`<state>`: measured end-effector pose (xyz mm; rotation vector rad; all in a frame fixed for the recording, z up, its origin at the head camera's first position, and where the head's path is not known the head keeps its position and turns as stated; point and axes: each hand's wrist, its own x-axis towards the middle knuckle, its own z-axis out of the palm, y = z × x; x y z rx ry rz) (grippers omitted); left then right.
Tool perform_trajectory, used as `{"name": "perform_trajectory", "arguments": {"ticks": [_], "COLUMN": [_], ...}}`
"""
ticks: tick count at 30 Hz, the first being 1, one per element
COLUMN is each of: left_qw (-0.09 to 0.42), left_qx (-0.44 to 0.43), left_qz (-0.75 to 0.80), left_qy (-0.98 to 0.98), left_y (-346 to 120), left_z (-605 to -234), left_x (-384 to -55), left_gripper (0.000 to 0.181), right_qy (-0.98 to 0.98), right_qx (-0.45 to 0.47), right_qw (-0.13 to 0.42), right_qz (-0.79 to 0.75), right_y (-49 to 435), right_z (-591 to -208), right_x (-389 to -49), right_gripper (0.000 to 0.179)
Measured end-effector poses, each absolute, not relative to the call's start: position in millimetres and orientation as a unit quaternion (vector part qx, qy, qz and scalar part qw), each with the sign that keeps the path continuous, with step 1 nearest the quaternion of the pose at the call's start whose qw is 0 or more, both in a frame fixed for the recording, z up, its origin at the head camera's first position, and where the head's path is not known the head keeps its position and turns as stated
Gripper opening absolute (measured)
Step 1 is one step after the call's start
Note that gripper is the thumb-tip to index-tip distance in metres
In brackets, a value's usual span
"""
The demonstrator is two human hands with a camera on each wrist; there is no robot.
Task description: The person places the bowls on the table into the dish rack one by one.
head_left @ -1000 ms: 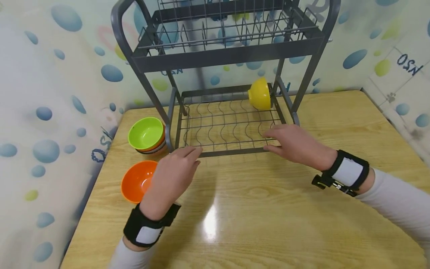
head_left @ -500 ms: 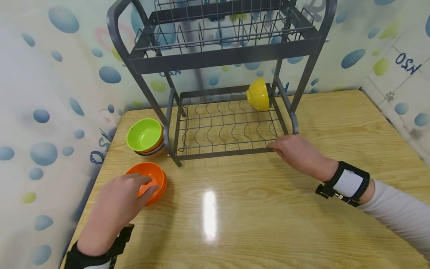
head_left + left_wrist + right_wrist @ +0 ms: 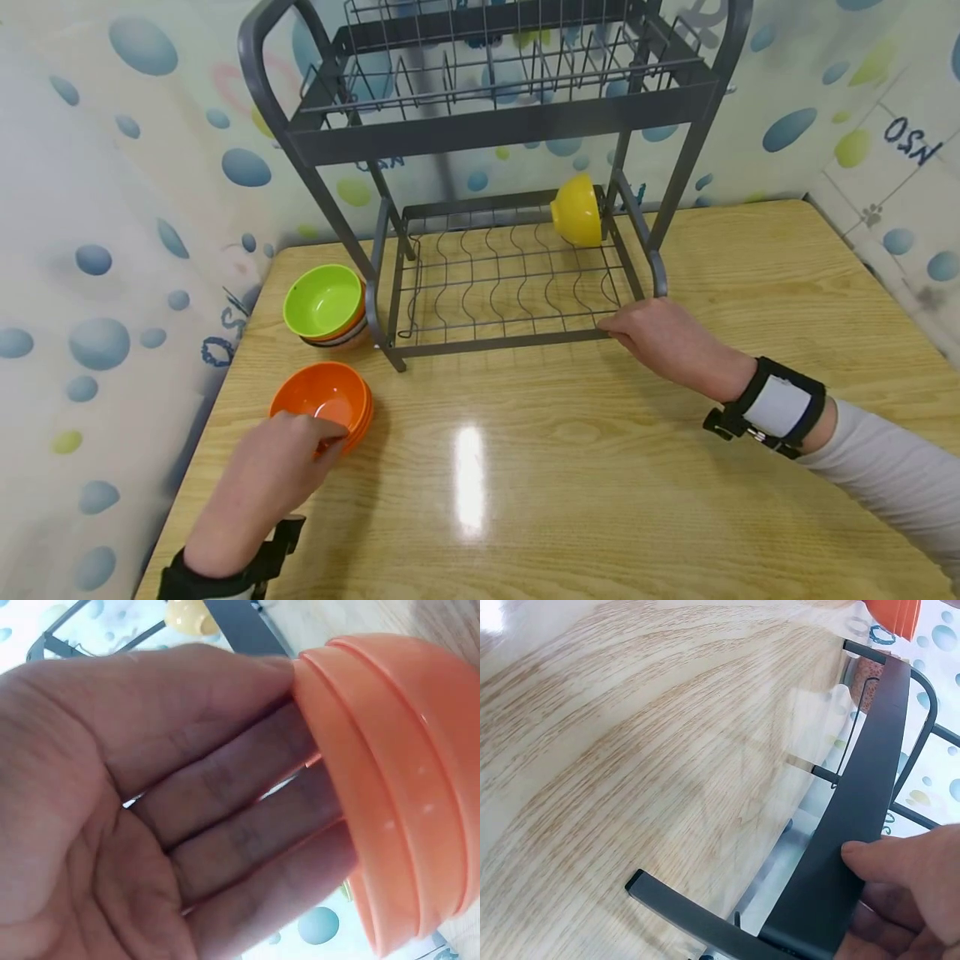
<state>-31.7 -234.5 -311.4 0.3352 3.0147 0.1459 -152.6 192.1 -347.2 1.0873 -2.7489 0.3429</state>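
Note:
My left hand (image 3: 273, 467) pinches the near rim of a nested stack of orange bowls (image 3: 322, 392) on the table, left of the grey dish rack (image 3: 495, 342). The left wrist view shows the thumb at the rim of the innermost of these orange bowls (image 3: 337, 757), with fingers reaching inside. My right hand (image 3: 663, 342) grips the rack's front lower bar near its right end. In the right wrist view, the thumb lies on the dark bar (image 3: 862, 772) and the other fingers curl behind it. A yellow bowl (image 3: 576, 212) stands on its side at the lower tier's back right.
Behind the orange bowls, a green bowl (image 3: 322, 300) tops another stack beside the rack's left leg. The rack's upper tier (image 3: 502, 129) rises over the lower one. A patterned wall (image 3: 97, 250) borders the wooden table (image 3: 570, 500) on the left and back.
My left hand has moved from the rack's front left corner down to the orange bowls, and its fingers have closed on the rim. My right hand has taken hold of the front bar.

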Motion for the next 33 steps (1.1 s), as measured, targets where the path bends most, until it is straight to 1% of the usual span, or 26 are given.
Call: {"name": "perform_trajectory", "arguments": {"ticks": [4, 11, 14, 16, 21, 24, 27, 31, 33], "left_qw": [0.036, 0.038, 0.020, 0.000, -0.055, -0.097, -0.150, -0.222, -0.243], "left_qx": [0.119, 0.121, 0.123, 0.126, 0.128, 0.127, 0.138, 0.194, 0.232], "left_qz": [0.045, 0.039, 0.036, 0.031, 0.028, 0.030, 0.029, 0.035, 0.050], "left_qy": [0.991, 0.991, 0.992, 0.992, 0.990, 0.987, 0.979, 0.955, 0.941], "left_y": [-233, -232, -231, -231, -230, -226, -219, -206, -196], "left_z": [-314, -314, -311, -310, -304, -296, -285, -273, -270], "left_x": [-31, -31, -31, -29, -22, -18, -15, -17, -21], "left_gripper": [0.014, 0.020, 0.021, 0.023, 0.019, 0.014, 0.013, 0.014, 0.017], "right_qy": [-0.920, -0.919, -0.918, -0.918, -0.919, -0.919, -0.919, -0.921, -0.922], "right_qx": [0.364, 0.365, 0.366, 0.366, 0.366, 0.366, 0.365, 0.363, 0.361], "right_qw": [0.086, 0.088, 0.088, 0.089, 0.086, 0.086, 0.087, 0.086, 0.083], "right_qz": [0.112, 0.116, 0.122, 0.122, 0.123, 0.123, 0.121, 0.117, 0.116], "right_y": [192, 193, 193, 193, 192, 191, 191, 191, 192], "right_z": [-347, -347, -347, -347, -347, -347, -347, -347, -347], "right_x": [-152, -151, -151, -152, -152, -153, -153, -152, -152], "right_gripper": [0.022, 0.022, 0.023, 0.023, 0.023, 0.023, 0.022, 0.020, 0.020]}}
